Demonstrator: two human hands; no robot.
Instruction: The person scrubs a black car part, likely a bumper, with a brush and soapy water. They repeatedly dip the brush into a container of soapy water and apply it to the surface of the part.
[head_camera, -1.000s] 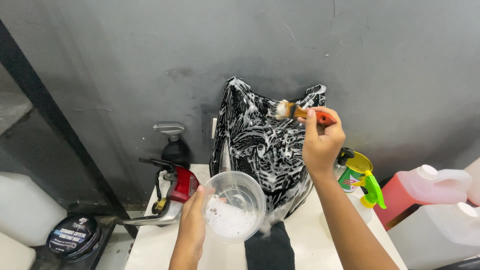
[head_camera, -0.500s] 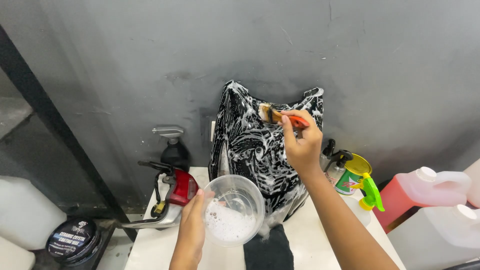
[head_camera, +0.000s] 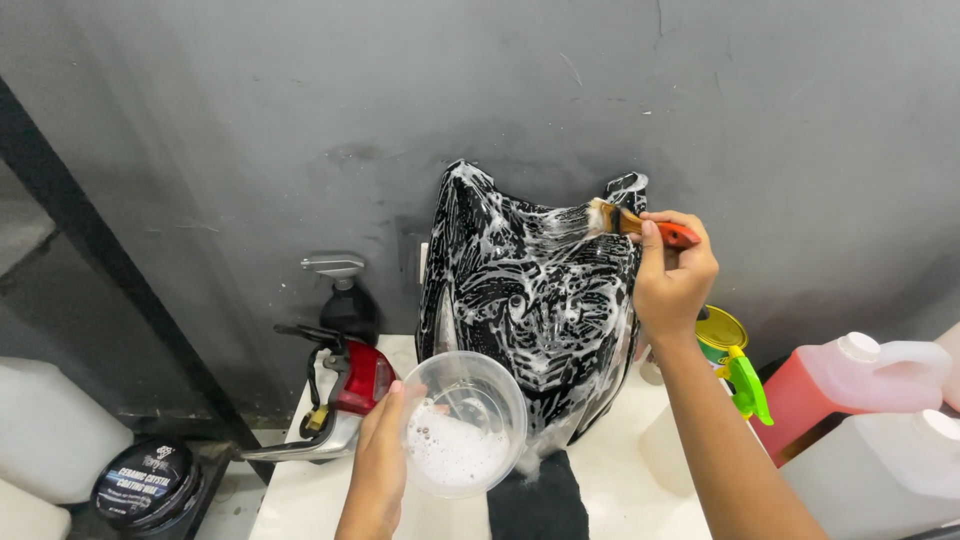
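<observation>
Fingers of the right hand (head_camera: 672, 280) pinch the orange handle of a small brush (head_camera: 640, 224), thumb on the near side, at about two o'clock in the view. The bristles point toward nine o'clock and touch the upper right edge of a black glossy panel (head_camera: 530, 300), which stands upright against the grey wall (head_camera: 300, 120) and is streaked all over with white foam.

Fingers of the left hand (head_camera: 380, 470) curl around the left rim of a clear plastic bowl (head_camera: 465, 425), holding it tilted toward the camera at six o'clock, just below the panel. White foam lies in the bottom of the bowl.

The panel rests on a white surface (head_camera: 630, 450). At eight o'clock from the bowl lies a red and chrome tail light (head_camera: 350, 390), touching the left hand's knuckles or just beside them. Behind it, a dark spray bottle (head_camera: 345, 295) stands near the wall. At four o'clock from the right hand sit a yellow-lidded can (head_camera: 718, 332) and a green spray trigger (head_camera: 748, 385), then a red jug (head_camera: 850, 385). A round black tin (head_camera: 145, 485) lies at eight o'clock, well apart.
</observation>
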